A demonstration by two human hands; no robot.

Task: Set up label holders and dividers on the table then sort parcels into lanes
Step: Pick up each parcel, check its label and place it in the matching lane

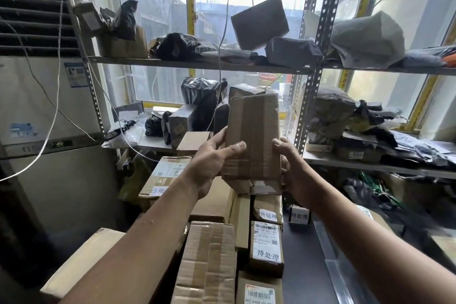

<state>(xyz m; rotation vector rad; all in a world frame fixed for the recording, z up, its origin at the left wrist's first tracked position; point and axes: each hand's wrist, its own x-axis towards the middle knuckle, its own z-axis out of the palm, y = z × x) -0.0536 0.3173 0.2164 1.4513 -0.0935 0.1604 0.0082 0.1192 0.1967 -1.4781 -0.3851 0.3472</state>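
Where the shot begins at far left, a tall white AC unit [37, 106] stands w/ thin cables hanging across its front. Next over, low down, a big cardboard box [81, 261] sits partly under the left forearm. Beside it brown boxes are stacked on the table [303, 259], incl. a taped carton [207, 261] and a small box [267, 244] w/ a barcode label and printed characters. Above that stack, mid-frame, the left hand [212, 165] grips the parcel [254, 138], a slim brown box wrapped in clear tape, held upright in the air in front of the shelving. Its thumb lies flat across the parcel's front face; the other fingers wrap round the left edge to the back, tips hidden. On the opposite side the right hand [294, 173] holds the parcel's lower right edge, thumb bent on the front, fingers curled behind, so can't tell how they're spaced. Just below that wrist a small label holder [299, 215] stands upright on the dark tabletop, near the stack but apart from it. Further right a clear strip [332, 261] lies along the tabletop. Behind, the metal rack [320, 32] carries black and grey bagged parcels on both shelves, w/ a bulky grey bag [367, 39] at top right.
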